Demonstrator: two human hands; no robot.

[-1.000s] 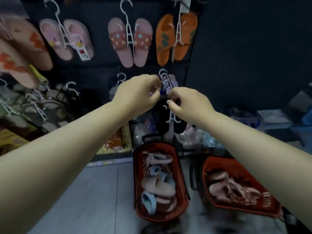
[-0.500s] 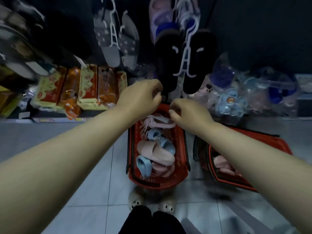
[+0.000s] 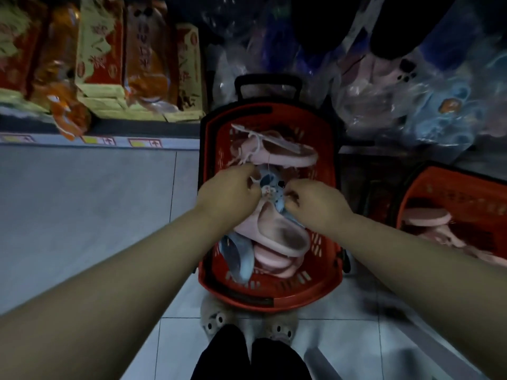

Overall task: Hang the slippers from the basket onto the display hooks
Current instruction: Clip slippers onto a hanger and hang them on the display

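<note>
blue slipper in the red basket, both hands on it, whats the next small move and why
Probably lift the blue slipper straight up. The left hand and right hand pinch it, and it lies on a pink slipper inside the red basket, so it must clear the rim.

— What's on your left?
— A low shelf (image 3: 123,128) stacked with red-and-yellow boxes (image 3: 101,50). An orange packet (image 3: 68,112) tips over its edge, and yellow price labels (image 3: 145,143) run along the lip.
— And to your right?
— Clear plastic bags (image 3: 384,91) heaped together, with pink and blue goods showing through, too blurred to name.
— Under you?
— Grey floor tiles (image 3: 82,201), your dark trouser legs (image 3: 247,357), and your fluffy shoes (image 3: 214,316) with little faces on the toes.
</note>
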